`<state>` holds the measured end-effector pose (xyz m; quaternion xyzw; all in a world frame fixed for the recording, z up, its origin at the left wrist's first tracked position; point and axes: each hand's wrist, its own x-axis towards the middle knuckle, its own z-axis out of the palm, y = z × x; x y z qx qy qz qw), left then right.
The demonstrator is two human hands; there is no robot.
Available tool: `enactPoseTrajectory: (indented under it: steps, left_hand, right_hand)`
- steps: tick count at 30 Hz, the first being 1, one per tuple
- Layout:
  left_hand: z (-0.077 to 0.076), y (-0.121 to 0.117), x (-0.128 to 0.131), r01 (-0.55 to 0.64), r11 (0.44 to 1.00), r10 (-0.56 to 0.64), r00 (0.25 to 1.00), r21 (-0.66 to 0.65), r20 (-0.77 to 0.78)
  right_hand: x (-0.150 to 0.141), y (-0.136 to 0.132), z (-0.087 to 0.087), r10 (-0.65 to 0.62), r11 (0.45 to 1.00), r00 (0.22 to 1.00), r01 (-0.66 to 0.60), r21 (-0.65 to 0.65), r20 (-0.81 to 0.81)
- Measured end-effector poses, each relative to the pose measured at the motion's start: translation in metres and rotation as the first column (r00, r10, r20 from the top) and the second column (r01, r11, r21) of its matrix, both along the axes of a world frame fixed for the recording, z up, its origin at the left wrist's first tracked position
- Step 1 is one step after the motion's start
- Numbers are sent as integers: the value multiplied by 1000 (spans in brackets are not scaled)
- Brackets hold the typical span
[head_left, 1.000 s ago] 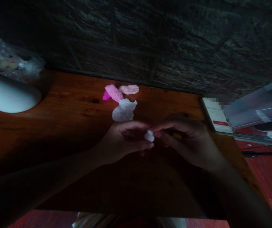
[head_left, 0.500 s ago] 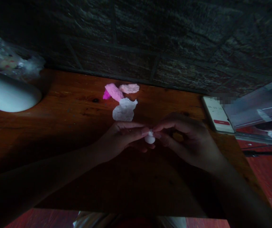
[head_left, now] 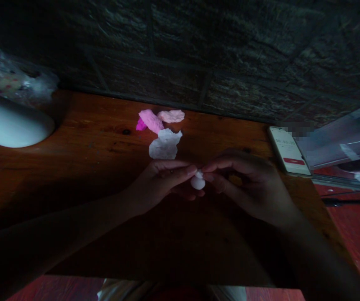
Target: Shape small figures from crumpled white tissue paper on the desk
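Between my hands is a small white lump of modelling clay (head_left: 198, 182), rounded at the bottom with a narrower knob on top. My left hand (head_left: 163, 182) is closed on it, thumb at the upper left side and fingers beneath. From the right, my right hand (head_left: 249, 184) pinches the knob between thumb and forefinger. Just beyond my left hand lies a flattened, ragged white piece (head_left: 164, 145). Touching its far edge is a pink clay lump (head_left: 151, 121), with a magenta clay lump (head_left: 141, 124) and a pale pink clay lump (head_left: 172, 116) beside it.
A phone (head_left: 289, 150) with a lit screen lies near the right edge of the wooden table (head_left: 101, 142). At the left, a white rounded container (head_left: 13, 121) lies before crumpled clear plastic (head_left: 19, 79). A dark stone-patterned wall (head_left: 173, 54) borders the table's far side.
The fingers have shifted very slightly around the white clay, and more of its upper knob shows now. Everything on the table lies as before.
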<state>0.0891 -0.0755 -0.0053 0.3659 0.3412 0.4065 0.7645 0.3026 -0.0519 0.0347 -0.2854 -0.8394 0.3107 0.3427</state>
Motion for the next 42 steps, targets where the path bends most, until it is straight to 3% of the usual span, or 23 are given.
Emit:
enactPoseTrajectory:
  steps: [5,10,14,17,22,32,39,42]
  left_hand:
    - [0,1,-2,-6,998,13,994,-65,112]
    - [0,0,0,-20,1000,20,997,-3,80]
    - [-1,-1,3,-36,994,32,999,106,33]
    - [-3,-2,5,-43,986,46,999,162,-18]
    - [-4,-3,6,-87,974,97,994,209,-41]
    - [3,-6,9,-124,978,123,992,166,14]
    - [2,-2,8,-194,973,190,981,126,43]
    - [2,-1,7,-212,967,208,977,141,37]
  right_hand:
    - [-1,-2,0,-34,965,994,4,-264,-108]
    - [-3,0,-4,-118,873,966,-10,-488,-231]
    - [-4,2,-10,-184,767,933,-60,-639,-309]
    - [-6,4,-14,-236,699,913,-77,-711,-331]
    - [-7,5,-16,-263,641,894,-120,-758,-364]
    - [-8,5,-21,-261,642,882,-145,-753,-393]
    - [-2,5,-9,-292,760,894,1,-650,-340]
    - [-5,3,-7,-262,783,908,3,-622,-326]
